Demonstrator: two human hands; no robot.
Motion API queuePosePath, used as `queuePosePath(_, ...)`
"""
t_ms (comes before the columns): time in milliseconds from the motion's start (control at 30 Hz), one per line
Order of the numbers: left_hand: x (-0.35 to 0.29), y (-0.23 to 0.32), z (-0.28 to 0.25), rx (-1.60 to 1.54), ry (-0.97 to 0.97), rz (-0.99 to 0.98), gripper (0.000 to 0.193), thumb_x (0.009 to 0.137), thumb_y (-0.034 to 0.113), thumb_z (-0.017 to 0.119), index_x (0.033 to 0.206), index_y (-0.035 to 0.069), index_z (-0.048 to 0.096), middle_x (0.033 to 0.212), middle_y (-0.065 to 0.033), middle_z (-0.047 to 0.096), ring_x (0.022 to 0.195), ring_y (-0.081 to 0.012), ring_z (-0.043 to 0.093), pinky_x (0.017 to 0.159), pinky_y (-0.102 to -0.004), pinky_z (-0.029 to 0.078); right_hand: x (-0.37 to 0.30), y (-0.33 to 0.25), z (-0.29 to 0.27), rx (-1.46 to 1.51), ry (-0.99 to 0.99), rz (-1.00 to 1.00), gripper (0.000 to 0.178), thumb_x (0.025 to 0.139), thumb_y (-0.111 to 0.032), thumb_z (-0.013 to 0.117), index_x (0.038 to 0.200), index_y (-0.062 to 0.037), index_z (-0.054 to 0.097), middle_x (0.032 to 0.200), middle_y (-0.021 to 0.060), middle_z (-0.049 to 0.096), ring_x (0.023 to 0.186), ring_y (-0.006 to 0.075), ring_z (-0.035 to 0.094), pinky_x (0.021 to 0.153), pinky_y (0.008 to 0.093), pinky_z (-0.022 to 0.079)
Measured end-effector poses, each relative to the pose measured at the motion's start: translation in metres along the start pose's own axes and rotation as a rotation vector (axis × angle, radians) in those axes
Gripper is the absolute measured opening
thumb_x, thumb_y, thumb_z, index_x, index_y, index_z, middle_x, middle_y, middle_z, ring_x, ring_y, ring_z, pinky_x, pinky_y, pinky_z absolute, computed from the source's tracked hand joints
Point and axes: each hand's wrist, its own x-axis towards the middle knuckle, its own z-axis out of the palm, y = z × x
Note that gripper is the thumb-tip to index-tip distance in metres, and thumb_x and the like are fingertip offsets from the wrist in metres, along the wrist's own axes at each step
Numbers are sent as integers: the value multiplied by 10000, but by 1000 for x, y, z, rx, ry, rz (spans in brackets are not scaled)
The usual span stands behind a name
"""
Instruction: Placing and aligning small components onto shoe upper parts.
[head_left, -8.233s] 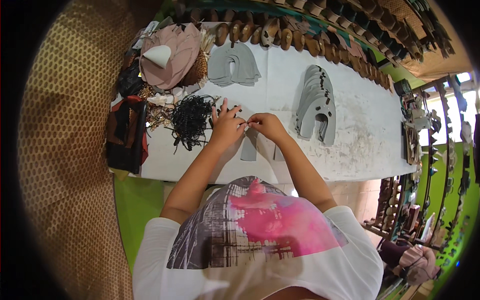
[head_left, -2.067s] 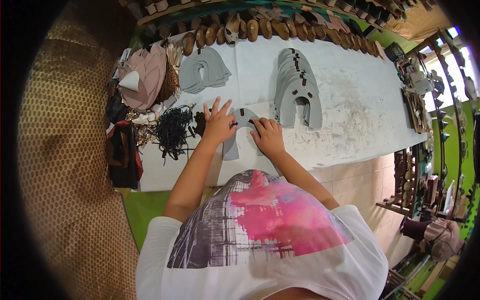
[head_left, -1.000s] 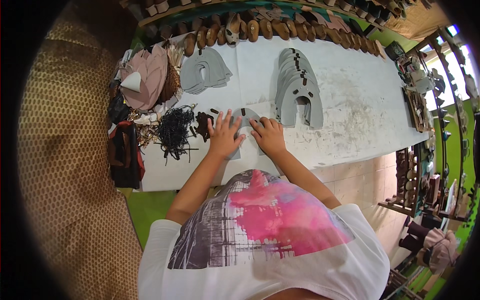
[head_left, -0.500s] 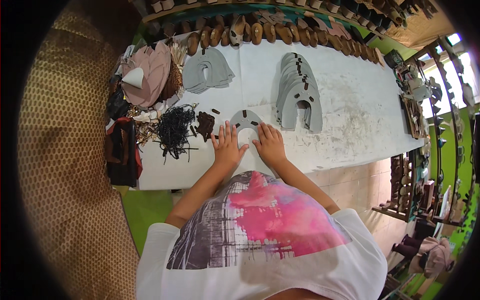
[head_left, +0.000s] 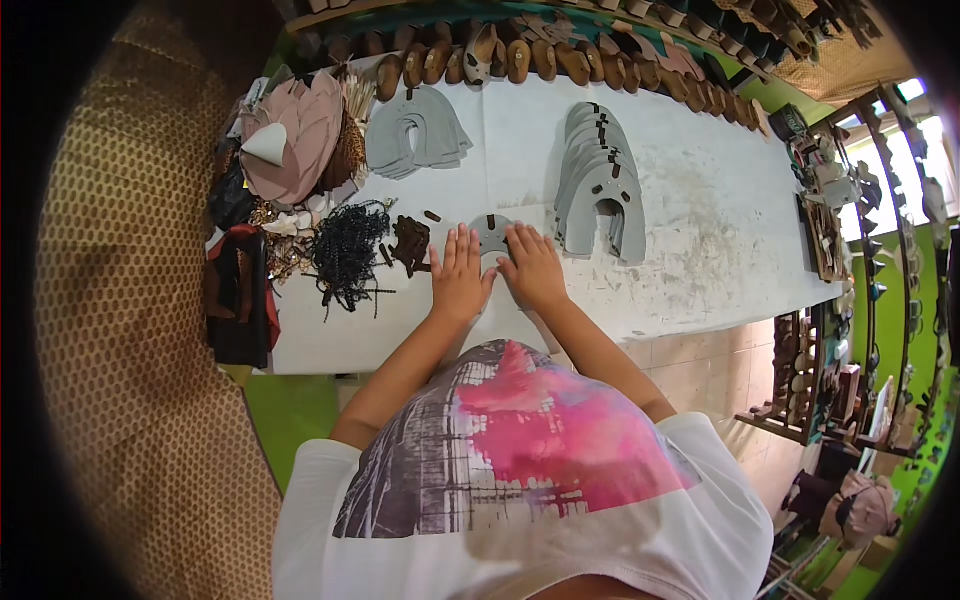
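A grey U-shaped shoe upper piece lies on the white table in front of me, a small dark brown tab showing at its curved top. My left hand presses flat on its left side with fingers stretched. On its right side my right hand lies flat too, covering much of that arm of the piece. Left of my left hand is a small heap of dark brown tabs. Farther off to the right is a fanned stack of grey U-shaped pieces with brown tabs; another stack of grey pieces lies at the far left.
A tangle of black beaded strands lies on the left, beside a pile of pinkish sheets and a dark red-edged bag. Brown shoe lasts line the table's back edge. Racks of shoes stand at the right.
My fingers have slid onto the piece's curved part, now covering its two side tabs. Both hands remain flat, slightly closer together.
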Motion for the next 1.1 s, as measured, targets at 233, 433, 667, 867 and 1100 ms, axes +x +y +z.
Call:
queuePosePath(233,5,-3,4,-43,-10,27,702,837,414,476,1372,23,245,1438,-152,234,1341,-279,197,1056,-543,90,-6,9,26,-95,30,-55,546,892,-375,404,1341,-72,340,1401,112,326,1293,264,309,1051,464,217)
queuePosePath(433,7,-1,-6,-137,-117,-86,685,842,395,477,1370,21,252,1422,-155,271,1339,-276,206,1048,-570,59,-1,14,20,-9,52,-33,580,851,-329,504,1332,-49,341,1354,141,387,1243,295,374,1023,437,282)
queuePosePath(667,24,-14,-29,-332,-2,-203,571,795,256,577,1301,76,382,1129,-99,560,1134,-302,446,1002,-617,147,28,20,-10,338,-117,238,476,740,-163,629,1181,-41,498,989,161,585,930,344,541,815,415,430)
queuePosePath(867,27,-24,-57,-149,-176,-218,174,749,228,617,906,159,645,942,-17,620,1037,-276,474,887,-581,285,17,34,-8,374,3,108,225,736,-138,617,945,-58,638,928,160,588,865,336,554,771,404,447)
queuePosePath(1100,42,5,-75,-495,-96,74,163,751,219,639,785,62,613,1112,-53,585,1181,-322,400,957,-423,317,-2,62,-75,884,-63,353,219,793,-188,628,959,-46,632,797,99,634,709,182,588,660,301,454)
